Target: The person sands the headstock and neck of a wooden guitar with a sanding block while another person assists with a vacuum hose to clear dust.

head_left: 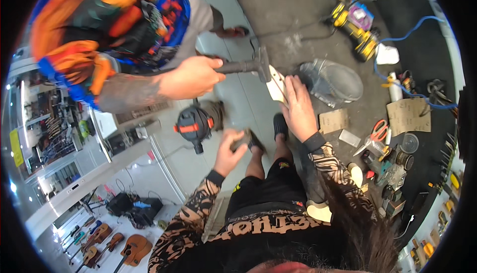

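My left hand [229, 155] is closed around a small dark grey block [242, 141], held away from the bench over the floor. My right hand [301, 110] holds a flat cream-coloured plate [276, 88] with dark holes at the bench's edge, fingers laid over it and thumb out of sight. A co-worker's hand [191, 78] comes in from the left, gripping a black vacuum nozzle [262, 65]. The wide head of the nozzle is at the plate's upper end, close to my right fingertips; whether it touches the plate I cannot tell.
On the bench [298, 20] lie a clear plastic cover [332, 81], a yellow power tool [365, 42], sandpaper sheets [408, 115] and orange-handled scissors [380, 130]. A blue cable [405, 35] crosses its far right. A black-and-orange vacuum [195, 125] stands on the floor. Guitars [135, 249] lie lower left.
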Available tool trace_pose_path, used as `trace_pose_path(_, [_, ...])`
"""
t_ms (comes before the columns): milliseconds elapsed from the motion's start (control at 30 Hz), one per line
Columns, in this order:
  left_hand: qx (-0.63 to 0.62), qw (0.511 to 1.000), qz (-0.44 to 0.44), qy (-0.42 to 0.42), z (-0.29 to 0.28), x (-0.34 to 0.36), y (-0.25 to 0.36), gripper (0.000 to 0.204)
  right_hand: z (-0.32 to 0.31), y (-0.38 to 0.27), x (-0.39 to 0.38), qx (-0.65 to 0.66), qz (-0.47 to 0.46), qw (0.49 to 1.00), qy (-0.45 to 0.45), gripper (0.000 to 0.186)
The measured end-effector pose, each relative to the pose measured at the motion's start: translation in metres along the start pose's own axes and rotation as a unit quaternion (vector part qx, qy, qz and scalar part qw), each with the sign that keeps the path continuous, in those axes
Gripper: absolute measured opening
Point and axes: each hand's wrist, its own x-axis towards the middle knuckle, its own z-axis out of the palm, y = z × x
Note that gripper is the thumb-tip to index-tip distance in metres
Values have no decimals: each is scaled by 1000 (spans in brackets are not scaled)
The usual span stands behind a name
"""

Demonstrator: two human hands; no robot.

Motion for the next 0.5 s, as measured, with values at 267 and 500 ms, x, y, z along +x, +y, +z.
trace_pose_path(267, [-14,987,-158,-38,-71,-155,25,36,-2,-4,-25,-149,-15,988,-21,81])
trace_pose_path(500, [-46,990,-131,19,-131,-186,31,35,0,-16,-58,-196,-8,979,57,76])
